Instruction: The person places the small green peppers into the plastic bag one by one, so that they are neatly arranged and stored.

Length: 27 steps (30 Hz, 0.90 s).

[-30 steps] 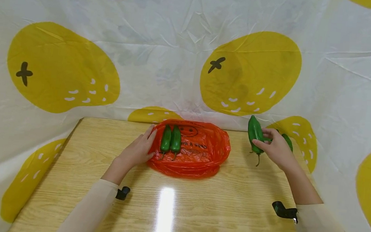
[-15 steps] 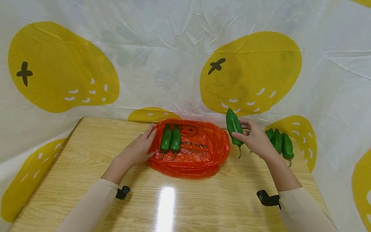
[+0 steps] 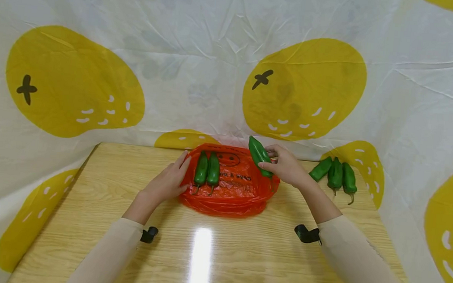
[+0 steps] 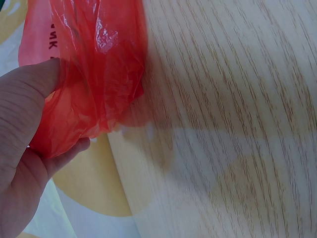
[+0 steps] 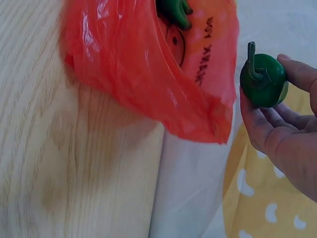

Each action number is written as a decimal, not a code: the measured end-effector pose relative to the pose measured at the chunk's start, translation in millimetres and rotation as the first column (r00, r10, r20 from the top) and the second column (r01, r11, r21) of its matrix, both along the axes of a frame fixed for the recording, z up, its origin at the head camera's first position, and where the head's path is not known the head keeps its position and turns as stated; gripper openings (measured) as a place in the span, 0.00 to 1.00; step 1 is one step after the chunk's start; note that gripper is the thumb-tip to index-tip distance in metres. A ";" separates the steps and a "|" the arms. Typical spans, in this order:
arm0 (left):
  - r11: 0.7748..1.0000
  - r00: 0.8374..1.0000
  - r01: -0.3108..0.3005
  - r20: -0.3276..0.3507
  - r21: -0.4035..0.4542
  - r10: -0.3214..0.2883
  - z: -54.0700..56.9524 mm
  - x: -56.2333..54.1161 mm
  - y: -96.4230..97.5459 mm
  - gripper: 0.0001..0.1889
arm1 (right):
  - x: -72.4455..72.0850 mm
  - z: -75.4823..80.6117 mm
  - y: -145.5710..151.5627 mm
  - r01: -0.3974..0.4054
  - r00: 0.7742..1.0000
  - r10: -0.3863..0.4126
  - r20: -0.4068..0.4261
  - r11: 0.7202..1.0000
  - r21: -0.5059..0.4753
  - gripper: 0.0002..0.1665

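Observation:
On the table lies a red plastic bag (image 3: 238, 192), its rim rolled open, with printed lettering and a smiling face. Two green chili peppers (image 3: 208, 169) lie side by side at its left inside. My left hand (image 3: 168, 179) grips the bag's left rim; the left wrist view shows the thumb (image 4: 47, 77) inside and fingers beneath the plastic. My right hand (image 3: 286, 167) holds another green pepper (image 3: 259, 155) between thumb and fingers, above the bag's right side. In the right wrist view this pepper (image 5: 265, 82) points its curved stem at the camera.
Several green peppers (image 3: 336, 174) lie together at the table's back right. The wooden table (image 3: 151, 261) ends against a white cloth (image 3: 199, 80) printed with yellow fruit, which rises behind and at both sides.
My right hand has moved left with the pepper, from beside the other peppers to over the bag's right side. The left hand has stayed on the rim.

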<state>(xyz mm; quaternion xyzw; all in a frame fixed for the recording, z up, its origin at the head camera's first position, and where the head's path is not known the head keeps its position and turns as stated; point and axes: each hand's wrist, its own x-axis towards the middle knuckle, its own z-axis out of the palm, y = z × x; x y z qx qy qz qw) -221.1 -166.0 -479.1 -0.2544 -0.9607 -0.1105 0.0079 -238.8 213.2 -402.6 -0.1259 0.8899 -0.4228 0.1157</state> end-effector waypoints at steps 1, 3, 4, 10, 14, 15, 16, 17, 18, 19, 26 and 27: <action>1.000 1.000 0.000 0.003 0.003 0.000 0.3 0.2 0.0 0.49 | -0.8 -0.8 -3.4 -0.005 1.000 0.005 0.001 1.000 0.008 0.36; 1.000 1.000 0.001 0.008 0.007 -0.001 0.7 0.4 0.2 0.49 | -2.2 -2.2 -10.3 -0.020 1.000 0.020 0.005 0.999 0.029 0.35; 1.000 1.000 0.000 0.010 0.007 0.000 0.8 0.4 0.4 0.49 | -2.8 -3.1 -13.5 -0.029 1.000 0.029 0.007 0.999 0.042 0.35; 1.000 1.000 0.006 -0.005 -0.003 -0.006 -1.0 0.1 0.3 0.49 | -9.8 -11.7 -30.5 -0.101 0.995 0.102 0.006 0.986 0.131 0.35; 1.000 1.000 0.012 -0.011 -0.005 -0.012 -1.9 0.6 0.1 0.50 | -14.7 -18.8 -40.5 -0.119 0.993 0.115 0.036 0.978 0.172 0.34; 1.000 1.000 0.013 -0.012 -0.005 -0.013 -1.9 0.9 0.1 0.50 | -16.0 -20.3 -43.2 -0.120 0.992 0.113 0.046 0.976 0.180 0.34; 1.000 1.000 0.012 -0.012 -0.006 -0.012 -1.9 1.1 0.2 0.50 | -17.5 -22.1 -45.6 -0.119 0.992 0.110 0.057 0.975 0.189 0.34; 1.000 1.000 0.011 -0.010 -0.006 -0.011 -1.8 1.4 0.4 0.50 | -18.7 -23.3 -48.1 -0.120 0.992 0.108 0.069 0.972 0.200 0.35; 1.000 1.000 0.009 -0.008 -0.006 -0.009 -1.6 1.7 0.5 0.50 | -20.1 -24.6 -50.5 -0.119 0.991 0.105 0.081 0.971 0.209 0.35; 1.000 1.000 0.007 -0.008 -0.007 -0.007 -1.4 1.9 0.8 0.51 | -21.6 -25.8 -53.1 -0.114 0.991 0.096 0.089 0.969 0.219 0.35; 1.000 1.000 0.012 -0.026 -0.006 -0.012 0.0 2.7 2.1 0.51 | -32.0 -36.9 -72.3 -0.076 0.991 0.049 0.125 0.972 0.222 0.25; 1.000 0.999 0.014 -0.032 -0.007 -0.015 -0.2 2.7 2.0 0.51 | -32.9 -38.6 -75.3 -0.069 0.990 0.040 0.134 0.973 0.218 0.23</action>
